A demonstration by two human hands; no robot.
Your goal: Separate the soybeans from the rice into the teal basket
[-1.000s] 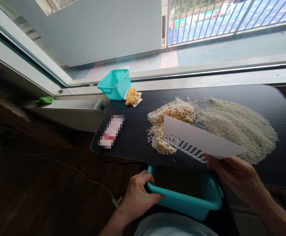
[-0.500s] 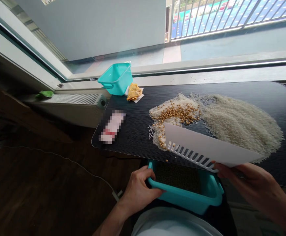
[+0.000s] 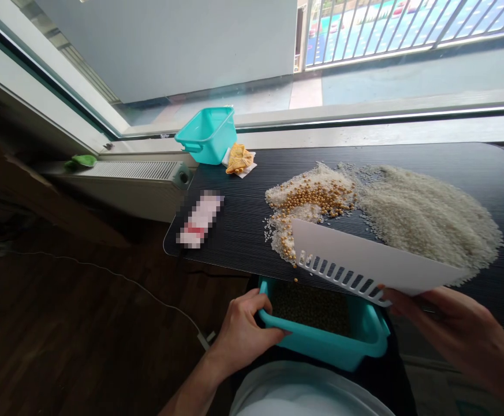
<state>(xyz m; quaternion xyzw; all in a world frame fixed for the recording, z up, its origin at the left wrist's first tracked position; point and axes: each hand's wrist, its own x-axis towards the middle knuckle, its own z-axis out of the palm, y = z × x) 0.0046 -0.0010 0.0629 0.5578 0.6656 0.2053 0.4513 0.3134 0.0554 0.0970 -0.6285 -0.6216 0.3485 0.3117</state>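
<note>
My left hand grips the rim of a teal plastic bin held just under the near edge of the black table; the bin holds dark grainy contents. My right hand holds a white slotted scraper, its slotted edge at the table's near edge. Behind the scraper lies a patch of yellow beans mixed with rice. A broad pile of white rice spreads to its right.
A second teal bin stands at the table's far left corner beside a crumpled yellow cloth. A blurred pink-white packet lies near the left edge. A radiator and a window run behind; a white cable crosses the floor.
The scraper has been drawn toward me, from the middle of the bean patch to the table's near edge. A few beans sit at that edge. My left hand keeps holding the bin.
</note>
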